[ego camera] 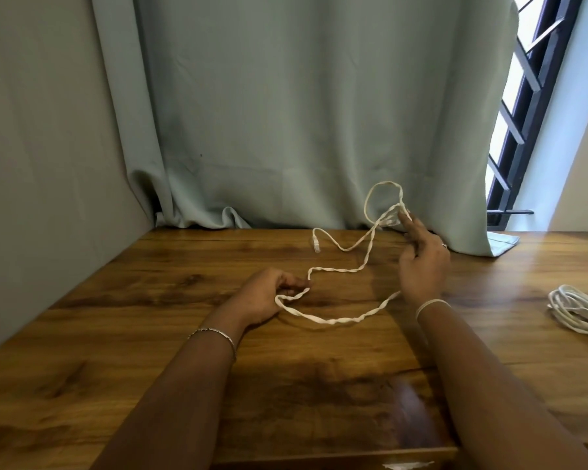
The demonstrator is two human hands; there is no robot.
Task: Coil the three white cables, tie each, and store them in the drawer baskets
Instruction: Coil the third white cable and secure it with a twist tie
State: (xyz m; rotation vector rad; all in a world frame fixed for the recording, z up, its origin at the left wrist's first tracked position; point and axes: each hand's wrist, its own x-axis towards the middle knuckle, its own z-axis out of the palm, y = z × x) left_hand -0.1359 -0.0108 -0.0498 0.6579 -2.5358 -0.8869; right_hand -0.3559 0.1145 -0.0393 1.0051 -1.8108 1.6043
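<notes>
A long flat white cable (340, 318) twists across the middle of the wooden table (150, 334). My left hand (269, 295) pinches a bend of it near the table's centre. My right hand (421, 262) is raised further back, with a loop of the same cable (382, 201) hooked over its extended fingers. The cable's plug end (315, 244) lies on the table near the curtain. A second white cable (577, 308), coiled into a bundle, rests at the right edge of the table.
A pale green curtain (302, 113) hangs along the back edge of the table, and a grey wall (41, 147) closes the left side. A barred window (530, 113) shows at the back right. A drawer front edge (336, 461) shows at the bottom.
</notes>
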